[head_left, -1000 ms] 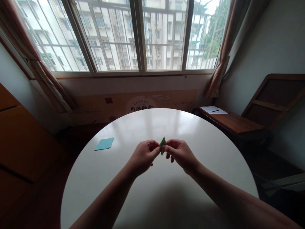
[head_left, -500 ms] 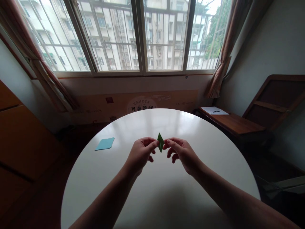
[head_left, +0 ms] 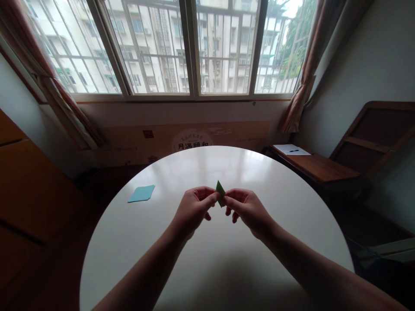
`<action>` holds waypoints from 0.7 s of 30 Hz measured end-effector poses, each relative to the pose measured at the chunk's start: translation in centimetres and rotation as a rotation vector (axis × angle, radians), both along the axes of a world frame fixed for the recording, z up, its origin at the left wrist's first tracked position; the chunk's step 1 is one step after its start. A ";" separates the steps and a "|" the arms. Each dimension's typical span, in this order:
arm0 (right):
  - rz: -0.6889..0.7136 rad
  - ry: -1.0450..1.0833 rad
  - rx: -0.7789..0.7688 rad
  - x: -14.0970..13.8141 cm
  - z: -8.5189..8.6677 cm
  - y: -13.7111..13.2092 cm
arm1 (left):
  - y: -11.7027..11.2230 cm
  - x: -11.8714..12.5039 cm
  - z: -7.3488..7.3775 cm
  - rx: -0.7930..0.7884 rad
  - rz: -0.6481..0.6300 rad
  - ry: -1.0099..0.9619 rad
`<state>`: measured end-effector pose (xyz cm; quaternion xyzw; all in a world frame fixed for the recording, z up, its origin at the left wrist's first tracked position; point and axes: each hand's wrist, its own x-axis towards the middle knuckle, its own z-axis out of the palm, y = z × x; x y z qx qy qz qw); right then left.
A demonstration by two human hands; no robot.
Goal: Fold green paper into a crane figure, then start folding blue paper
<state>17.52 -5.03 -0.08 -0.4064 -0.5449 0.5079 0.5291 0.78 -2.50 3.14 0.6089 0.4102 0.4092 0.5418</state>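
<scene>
A small green folded paper (head_left: 220, 187), narrow and pointed at top and bottom, is held up over the white round table (head_left: 207, 268). My left hand (head_left: 194, 209) pinches its left edge between thumb and forefinger. From the other side, my right hand (head_left: 248, 209) pinches the right edge, its thumb almost meeting the left thumb. The fingertips cover the paper's middle. The lower fingers of both hands are curled beneath it.
Light-blue paper squares (head_left: 142, 193) lie on the table's left side. Beyond the right rim stands a low wooden table (head_left: 324, 167) with a white sheet (head_left: 291, 149) and a pen. A barred window (head_left: 223, 52) fills the wall ahead.
My right hand has moved slightly left, and its thumb has come onto the paper's right edge. The green paper has tilted a little. My left hand keeps its pinch.
</scene>
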 end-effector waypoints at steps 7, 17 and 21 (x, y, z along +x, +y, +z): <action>0.003 0.138 -0.066 0.1 0.7 -0.3 | 0.1 0.0 -0.2 -0.066 -0.026 -0.089; 0.003 0.133 -0.001 0.4 0.6 0.0 | 0.1 0.2 -0.3 -0.021 -0.050 -0.053; -0.062 0.071 0.124 0.6 0.3 0.0 | -0.1 0.3 -0.3 0.009 -0.033 -0.029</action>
